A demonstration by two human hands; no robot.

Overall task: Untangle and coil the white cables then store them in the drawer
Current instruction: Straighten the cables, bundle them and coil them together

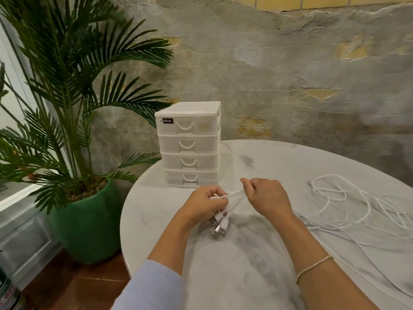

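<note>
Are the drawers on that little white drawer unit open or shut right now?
Shut. All four fronts of the drawer unit sit flush with its frame, none pulled out.

My left arm wore a pale lavender-blue sleeve of finely ribbed knit, pushed up so that its soft cuff ended partway along the forearm and left the wrist and left hand bare. My right arm was bare the whole way into view, with only a thin gold-coloured chain bracelet of small glinting links around it, well back from the right hand. I wore no rings on the fingers that showed.
</note>
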